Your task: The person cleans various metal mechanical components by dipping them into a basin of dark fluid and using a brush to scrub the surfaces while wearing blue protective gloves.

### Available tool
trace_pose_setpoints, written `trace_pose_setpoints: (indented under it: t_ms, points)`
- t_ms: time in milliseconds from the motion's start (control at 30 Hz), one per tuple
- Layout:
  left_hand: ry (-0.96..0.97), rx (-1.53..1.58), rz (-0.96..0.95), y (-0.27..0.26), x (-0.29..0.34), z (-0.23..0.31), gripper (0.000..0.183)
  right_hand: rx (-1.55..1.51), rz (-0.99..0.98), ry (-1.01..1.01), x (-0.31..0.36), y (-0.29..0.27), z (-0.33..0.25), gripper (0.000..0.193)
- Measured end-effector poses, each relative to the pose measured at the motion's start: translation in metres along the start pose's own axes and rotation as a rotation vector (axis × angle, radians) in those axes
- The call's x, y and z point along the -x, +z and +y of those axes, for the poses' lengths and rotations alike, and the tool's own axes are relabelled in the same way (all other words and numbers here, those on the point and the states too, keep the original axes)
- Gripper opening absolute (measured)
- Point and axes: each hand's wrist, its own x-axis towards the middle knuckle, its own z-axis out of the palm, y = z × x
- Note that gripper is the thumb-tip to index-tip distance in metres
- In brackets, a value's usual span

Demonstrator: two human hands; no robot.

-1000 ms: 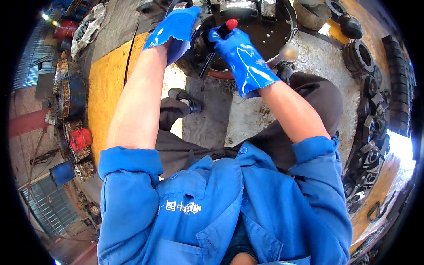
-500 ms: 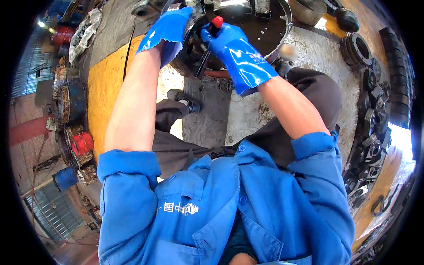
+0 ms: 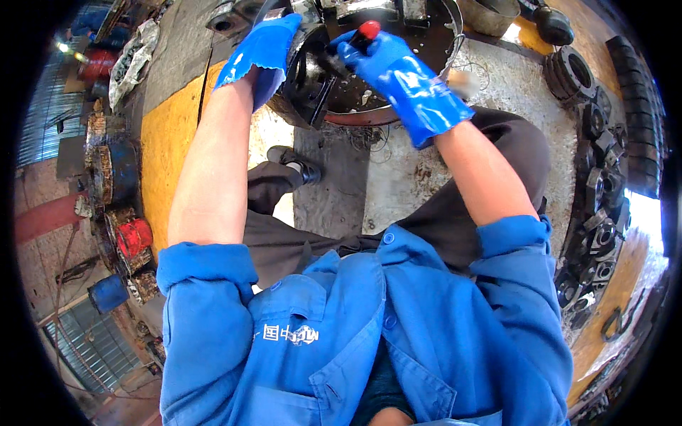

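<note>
My left hand, in a blue rubber glove, grips the left side of a dark, greasy metal part. Its fingertips are partly hidden. The part leans at the near left rim of a wide round pan of dark liquid. In my right hand, also gloved in blue, is a red-handled tool, its red end sticking up past the thumb side. The tool's dark lower end points left toward the metal part, and its kind is unclear.
A metal cylinder and a thick ring stand at the far right. Several dark machined parts line the right side. A red reel-like object and a blue can lie left. My knee is near the pan.
My right hand has moved right with the red-handled tool, away from the metal part. My left hand has shifted slightly left, still on the part.
</note>
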Motion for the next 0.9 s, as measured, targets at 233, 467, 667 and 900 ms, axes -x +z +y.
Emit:
trace_pose_setpoints:
  t_ms: [233,467,667,900]
  points:
    - [-0.01,0.052,-0.004,0.01,0.022,0.013,0.05,0.038,-0.469,-0.267,0.015,-0.038,-0.014,0.03]
    - [0.03,-0.043,0.072,0.016,0.028,0.019,0.054,-0.165,-0.564,-0.358,0.014,0.0,0.018,0.031]
    - [-0.036,0.012,0.037,0.018,0.043,0.028,0.055,0.001,-0.266,-0.349,-0.008,-0.004,0.057,0.029]
    - [-0.048,0.028,0.014,0.022,0.037,0.027,0.055,0.244,-0.037,-0.251,-0.012,-0.024,0.042,0.025]
